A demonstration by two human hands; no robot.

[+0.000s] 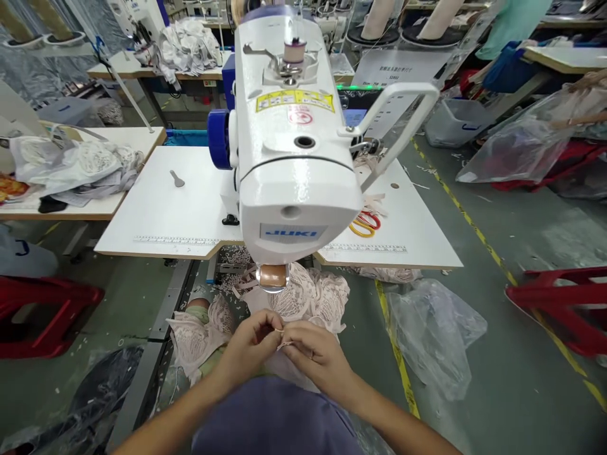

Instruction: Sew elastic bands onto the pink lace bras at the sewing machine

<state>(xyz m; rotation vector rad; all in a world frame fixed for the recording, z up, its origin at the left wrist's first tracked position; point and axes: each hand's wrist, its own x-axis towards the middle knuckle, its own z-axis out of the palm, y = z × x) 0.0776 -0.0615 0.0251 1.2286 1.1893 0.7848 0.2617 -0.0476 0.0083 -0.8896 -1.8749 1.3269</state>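
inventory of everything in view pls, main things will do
boxy JUKI sewing machine: one, white, centre
flat ruler-marked worktop: one, white, either side of machine
rounded loops: two, red and yellow, worktop's right
lace garments: several, pale pink, below machine
crumpled fabric heaps: two, mostly white, upper left
plastic stools: two, red, left and right
crumpled plastic bags: at least two, clear, right side
left hand, right hand: one each, bare, at pale fabric, bottom centre

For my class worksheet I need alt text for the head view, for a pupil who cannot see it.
The person's left hand and right hand pinch a bit of pale fabric in front of a white JUKI sewing machine. Lacy pale-pink cloth is bunched just beyond them; red and yellow loops lie on the white worktop to the right.
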